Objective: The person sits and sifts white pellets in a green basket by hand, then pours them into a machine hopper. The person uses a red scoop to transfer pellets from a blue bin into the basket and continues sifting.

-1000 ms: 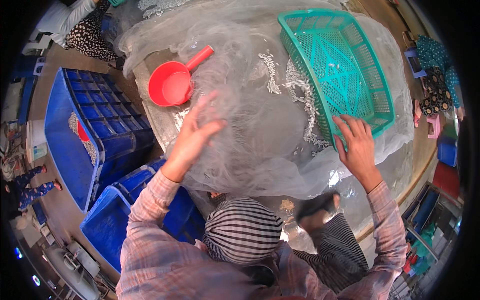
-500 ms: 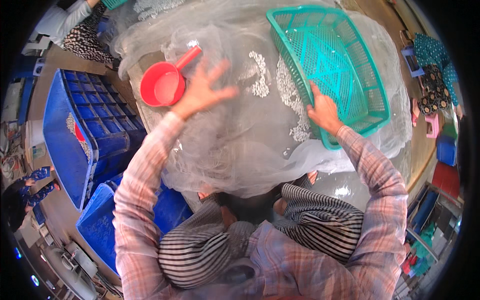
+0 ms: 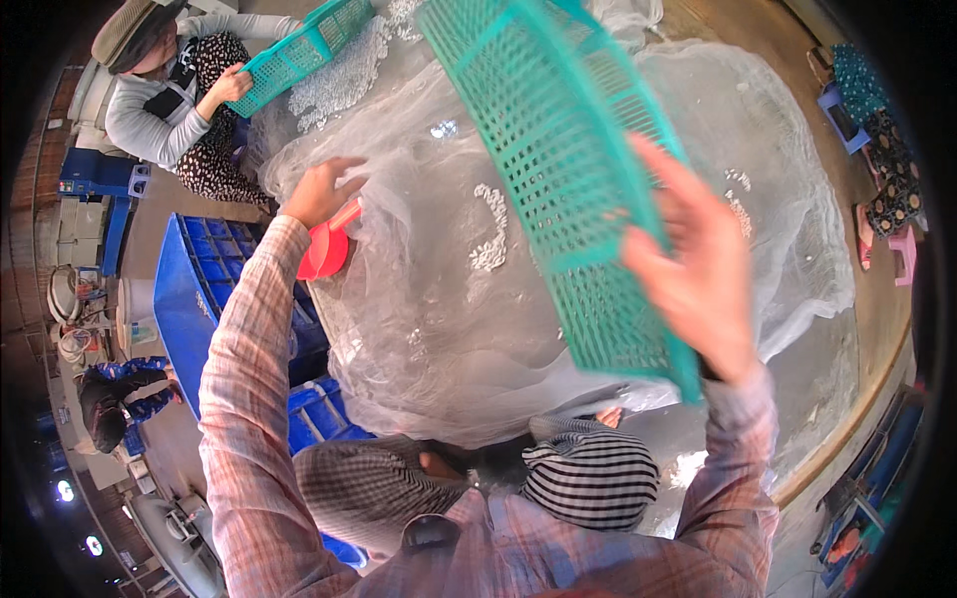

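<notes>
My right hand (image 3: 698, 269), partly blurred, grips the rim of a green plastic basket (image 3: 558, 199) with slotted walls. The basket is tipped up on its side, its outer bottom turned toward the left. My left hand (image 3: 321, 191) is open with fingers apart, just beyond the handle of a red plastic scoop (image 3: 324, 251). That scoop rests at the left edge of the netting-covered table (image 3: 429, 329). A strip of small white pieces (image 3: 490, 229) lies on the wet netting between my hands. More white pieces (image 3: 738, 199) show right of the basket.
At the far left a person (image 3: 169, 110) holds another green basket (image 3: 299, 60) beside a pile of white pieces (image 3: 339, 75). Blue crates (image 3: 179, 279) stand left of the table. Another person's patterned clothing (image 3: 887, 140) shows at the right, near a pink stool (image 3: 902, 254).
The green basket has gone from lying flat to tipped up on its side, with my right hand on its rim. My left hand has moved beyond the scoop's handle. The view has shifted.
</notes>
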`<action>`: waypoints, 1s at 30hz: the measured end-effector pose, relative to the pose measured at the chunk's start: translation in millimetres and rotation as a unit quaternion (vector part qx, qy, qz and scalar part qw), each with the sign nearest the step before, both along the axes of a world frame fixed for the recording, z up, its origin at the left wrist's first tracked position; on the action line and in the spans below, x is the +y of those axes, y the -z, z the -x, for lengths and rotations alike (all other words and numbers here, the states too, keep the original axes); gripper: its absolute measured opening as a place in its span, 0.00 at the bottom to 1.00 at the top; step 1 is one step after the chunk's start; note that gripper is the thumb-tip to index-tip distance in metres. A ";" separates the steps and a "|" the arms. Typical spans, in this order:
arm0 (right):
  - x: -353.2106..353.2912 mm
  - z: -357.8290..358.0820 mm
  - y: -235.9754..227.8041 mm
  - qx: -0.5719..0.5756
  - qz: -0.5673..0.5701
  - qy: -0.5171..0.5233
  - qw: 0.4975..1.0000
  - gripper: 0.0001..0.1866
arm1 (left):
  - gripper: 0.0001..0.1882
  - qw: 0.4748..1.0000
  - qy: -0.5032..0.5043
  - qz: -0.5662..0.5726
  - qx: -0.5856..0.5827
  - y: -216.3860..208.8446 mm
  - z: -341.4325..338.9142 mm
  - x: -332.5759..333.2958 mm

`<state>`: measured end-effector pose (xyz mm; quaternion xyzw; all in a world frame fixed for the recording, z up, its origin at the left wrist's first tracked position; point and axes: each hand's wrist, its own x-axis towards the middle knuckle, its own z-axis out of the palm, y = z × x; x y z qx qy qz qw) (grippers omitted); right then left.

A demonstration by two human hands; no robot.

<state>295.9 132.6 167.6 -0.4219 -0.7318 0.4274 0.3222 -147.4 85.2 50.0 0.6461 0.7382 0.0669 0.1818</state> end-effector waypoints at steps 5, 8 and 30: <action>13.9 -84.5 -80.7 0.270 0.118 0.045 0.954 0.34 | 0.37 0.769 -0.287 -0.009 -0.571 9.7 -108.2 66.5; 52.7 -134.4 12.4 0.129 0.149 0.115 0.974 0.25 | 0.36 0.537 -0.337 -0.013 -0.774 54.9 -133.1 64.4; -20.7 51.0 124.4 -0.565 -0.162 -0.150 0.795 0.25 | 0.16 0.960 -0.161 -0.222 0.050 73.8 89.1 -173.6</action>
